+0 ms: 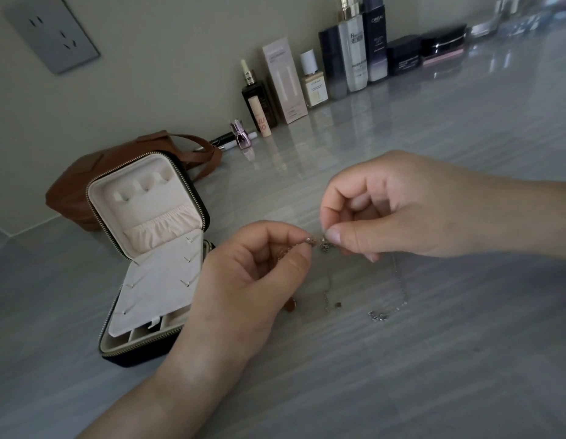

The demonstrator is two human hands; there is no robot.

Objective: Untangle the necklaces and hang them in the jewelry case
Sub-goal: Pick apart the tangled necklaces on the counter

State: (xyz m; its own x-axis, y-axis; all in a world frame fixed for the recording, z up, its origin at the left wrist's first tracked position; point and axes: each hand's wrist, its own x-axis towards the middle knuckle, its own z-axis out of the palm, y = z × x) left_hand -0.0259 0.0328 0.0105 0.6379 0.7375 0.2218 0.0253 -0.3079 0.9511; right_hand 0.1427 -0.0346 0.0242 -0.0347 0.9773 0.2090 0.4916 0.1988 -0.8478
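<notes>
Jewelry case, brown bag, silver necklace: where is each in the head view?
jewelry case (161, 274): head view, its pale inner flap.
brown bag (69, 185): head view, its front side.
silver necklace (378, 315): head view, its ringed end.

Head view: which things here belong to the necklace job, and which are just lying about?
Job: tangled necklaces, pinched by left hand and right hand; open jewelry case, hooks bare.
Lying about: brown bag behind the case; cosmetic bottles and pink box along the wall; wall socket.
</notes>
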